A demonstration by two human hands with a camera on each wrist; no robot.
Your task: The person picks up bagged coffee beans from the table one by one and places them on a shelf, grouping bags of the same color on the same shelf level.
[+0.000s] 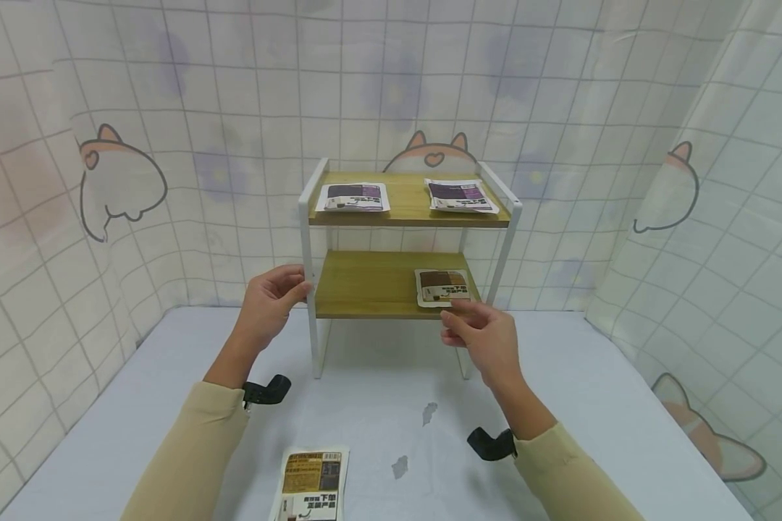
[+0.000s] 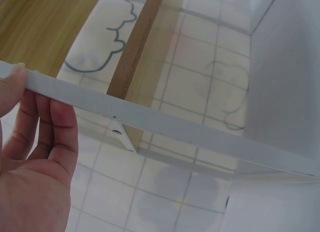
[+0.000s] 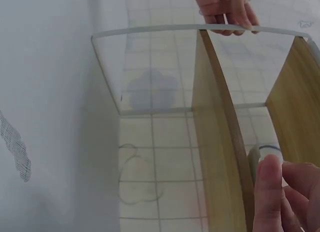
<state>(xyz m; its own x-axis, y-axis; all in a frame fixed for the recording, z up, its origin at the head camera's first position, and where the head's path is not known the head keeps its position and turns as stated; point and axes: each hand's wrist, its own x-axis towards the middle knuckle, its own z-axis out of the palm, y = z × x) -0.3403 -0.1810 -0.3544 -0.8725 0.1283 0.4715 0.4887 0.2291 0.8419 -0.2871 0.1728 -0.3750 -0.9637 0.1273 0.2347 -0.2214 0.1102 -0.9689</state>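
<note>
A two-tier rack with white side frames and wooden shelves (image 1: 371, 282) stands ahead of me. My left hand (image 1: 270, 300) grips the rack's left front post (image 2: 165, 123), thumb on one side and fingers on the other. On the lower shelf, at the right, lies a flat brown-and-white packet (image 1: 442, 284). My right hand (image 1: 485, 336) pinches its near right corner between thumb and fingers; in the right wrist view the thumb partly hides the packet (image 3: 267, 151). Another brown-and-white packet (image 1: 311, 481) lies on the table near me, cut off by the lower frame edge.
Purple-and-white packets lie on the top shelf, one at the left (image 1: 353, 197) and what looks like a small stack at the right (image 1: 461, 197). A white cloth covers the table (image 1: 378, 405), with two grey patches. Grid-patterned curtains (image 1: 234, 145) surround the back and sides.
</note>
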